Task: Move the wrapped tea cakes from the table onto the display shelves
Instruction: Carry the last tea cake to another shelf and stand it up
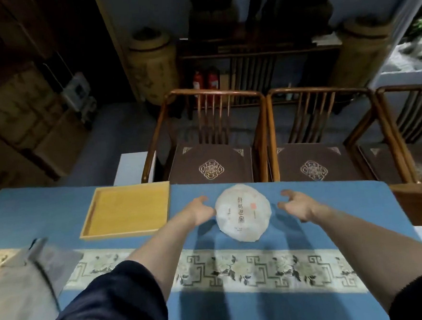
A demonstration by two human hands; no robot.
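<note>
One round tea cake (pixel 243 212) in white paper with dark printed characters lies flat on the blue tablecloth (pixel 333 216), near the table's far edge. My left hand (pixel 200 210) is at the cake's left rim, fingers loosely spread, and its thumb side seems to touch the paper. My right hand (pixel 297 205) hovers a little to the right of the cake, fingers relaxed and slightly curved, with a gap between it and the wrapper. Neither hand holds anything.
A shallow wooden tray with a yellow lining (pixel 127 210) sits left of the cake. A grey cloth bag (pixel 26 280) lies at the near left. Wooden chairs (pixel 216 139) with brown cushions stand behind the table. A dark cabinet (pixel 258 64) and large jars line the back wall.
</note>
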